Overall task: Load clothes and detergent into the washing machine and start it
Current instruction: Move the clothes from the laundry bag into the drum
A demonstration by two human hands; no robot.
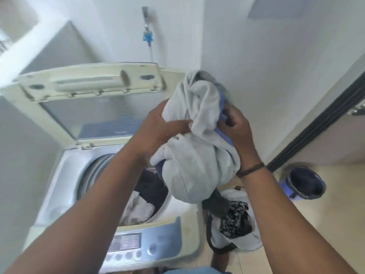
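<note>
We are partway through the loading. Both hands hold a bundled grey garment [197, 139] up over the right edge of the washing machine [59, 175], whose lid [88, 82] stands open. The left hand [158, 125] grips the bundle from its left side, thumb laid across the cloth; the right hand [235, 127] has its fingers [230, 117] curled into the folds on the other side, where a strip of blue fabric shows. The bundle hangs above the gap between the drum and the laundry bag [233, 220] on the floor.

Inside the drum [146, 194] some clothes already lie — dark pieces and a pale one — so part of the load is in. The bag beside the machine holds more, a black-and-white patterned piece among them, so we judge several more lifts are needed.

No detergent container can be picked out with any certainty; a dark-lined bin [304, 182] stands further right on the floor. Detergent, closing the lid and pressing the buttons on the control panel [138, 246] all appear to be left.
</note>
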